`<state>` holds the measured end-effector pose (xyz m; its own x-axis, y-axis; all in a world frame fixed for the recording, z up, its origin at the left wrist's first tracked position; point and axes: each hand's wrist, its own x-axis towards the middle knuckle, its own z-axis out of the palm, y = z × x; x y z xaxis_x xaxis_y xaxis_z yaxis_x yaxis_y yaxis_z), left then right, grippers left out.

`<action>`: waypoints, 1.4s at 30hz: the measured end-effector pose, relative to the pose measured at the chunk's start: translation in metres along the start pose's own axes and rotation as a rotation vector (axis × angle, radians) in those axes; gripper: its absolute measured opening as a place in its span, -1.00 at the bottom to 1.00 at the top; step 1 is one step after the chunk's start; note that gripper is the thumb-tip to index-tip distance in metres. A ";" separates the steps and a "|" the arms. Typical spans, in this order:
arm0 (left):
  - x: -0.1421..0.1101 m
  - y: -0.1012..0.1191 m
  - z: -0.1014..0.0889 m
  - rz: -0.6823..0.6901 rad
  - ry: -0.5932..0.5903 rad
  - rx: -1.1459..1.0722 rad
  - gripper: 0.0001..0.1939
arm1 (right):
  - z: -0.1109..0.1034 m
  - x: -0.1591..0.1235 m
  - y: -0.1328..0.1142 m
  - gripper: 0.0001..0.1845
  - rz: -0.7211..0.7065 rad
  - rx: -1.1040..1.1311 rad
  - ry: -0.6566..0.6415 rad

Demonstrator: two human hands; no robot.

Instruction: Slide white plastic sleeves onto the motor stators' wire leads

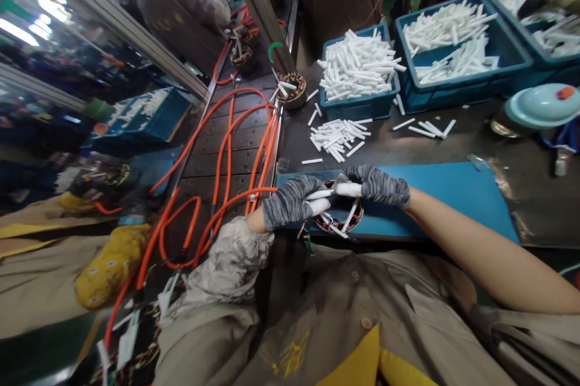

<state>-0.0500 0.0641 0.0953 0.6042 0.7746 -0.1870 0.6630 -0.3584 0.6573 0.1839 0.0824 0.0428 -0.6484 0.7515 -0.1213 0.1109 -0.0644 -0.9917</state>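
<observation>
My left hand, in a grey striped glove with white fingertips, is closed on a thin white tube that points right. My right hand, gloved alike, pinches at the tube's right end; what lies between its fingers is too small to make out. Beneath both hands is a ring-shaped coil of copper windings, like a motor stator, partly covered by the gloves. More white tubes stick out from this ring, which rests at the front edge of a blue mat.
Loose white tubes lie in a heap beyond the mat. Blue bins of tubes line the back, with a lidded container at right. Orange hoses cross the line at left, where another wound ring stands. A co-worker's yellow sleeve is nearby.
</observation>
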 end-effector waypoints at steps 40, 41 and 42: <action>0.053 0.011 0.007 0.066 -0.303 0.050 -0.69 | 0.003 -0.039 0.026 -0.65 -0.050 -0.035 0.466; 0.053 0.011 0.009 0.057 -0.295 -0.060 -0.68 | 0.004 -0.040 0.027 -0.64 -0.055 -0.029 0.483; 0.052 0.011 0.012 0.031 -0.269 -0.182 -0.66 | 0.006 -0.041 0.028 -0.64 -0.064 -0.024 0.503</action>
<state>-0.0061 0.0943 0.0845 0.7344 0.5902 -0.3352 0.5668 -0.2616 0.7812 0.2091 0.0459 0.0194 -0.2125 0.9770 -0.0194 0.1037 0.0028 -0.9946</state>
